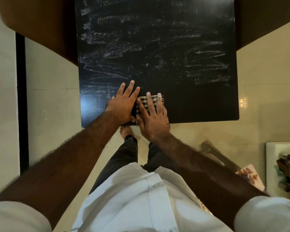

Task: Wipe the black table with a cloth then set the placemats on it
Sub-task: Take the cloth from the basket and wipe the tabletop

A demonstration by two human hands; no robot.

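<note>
Near the front edge of the black table [174, 56], both the left hand [122, 104] and right hand [153, 118] lie flat, fingers spread, pressing a folded checked cloth [143, 104] that looks soft, light and limp, best held under open palms.

The surface [166, 47] was a glossy black square top, streaked across most of its far and middle area with whitish smear marks, while the near right part looked plain dark. The cloth [143, 104], a small checked piece in black and cream with a frayed right edge, lay flat near the surface's near edge, pressed under both hands.
</note>
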